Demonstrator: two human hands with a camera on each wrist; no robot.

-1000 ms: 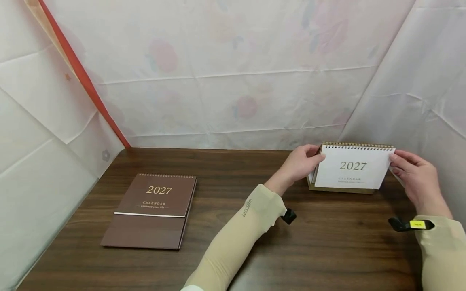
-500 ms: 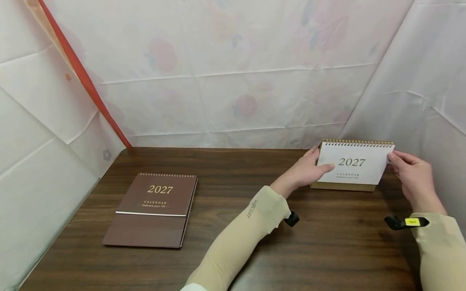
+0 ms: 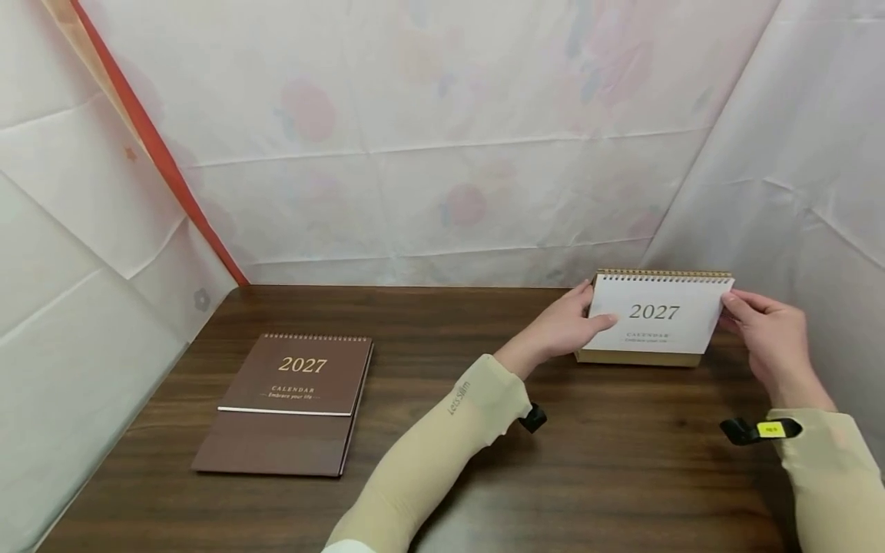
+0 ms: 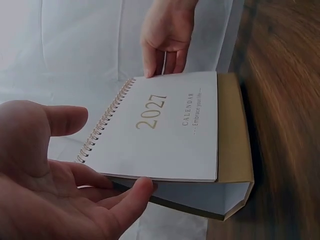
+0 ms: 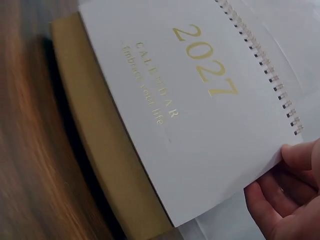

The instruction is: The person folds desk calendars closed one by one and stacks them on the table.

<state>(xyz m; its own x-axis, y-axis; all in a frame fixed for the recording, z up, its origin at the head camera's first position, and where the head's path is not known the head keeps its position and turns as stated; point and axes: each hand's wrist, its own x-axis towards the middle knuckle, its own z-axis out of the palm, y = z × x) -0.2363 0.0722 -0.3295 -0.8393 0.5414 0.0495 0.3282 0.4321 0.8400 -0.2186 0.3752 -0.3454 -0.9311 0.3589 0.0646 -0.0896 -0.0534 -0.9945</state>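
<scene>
A white desk calendar (image 3: 653,311) marked 2027 stands as a tent on its gold base (image 3: 639,358) at the back right, its spiral binding on top. My right hand (image 3: 777,338) pinches its right edge near the upper corner, thumb (image 5: 299,156) in front and fingers behind. At the left edge is my left hand (image 3: 556,326), its fingers reaching along the side and partly behind. In the left wrist view the left thumb (image 4: 70,120) stands away from the cover. A brown 2027 calendar (image 3: 300,376) lies flat on the left, away from both hands.
The dark wood table (image 3: 442,438) reaches back to a white patterned curtain (image 3: 387,153), close behind the white calendar. More white cloth (image 3: 823,230) hangs along the right side. A red strip (image 3: 162,165) runs down the left corner.
The left thumb has left the calendar's left edge and is now extended in front of the cover. The white cover sits closer to the gold board. The right hand still pinches the right edge.
</scene>
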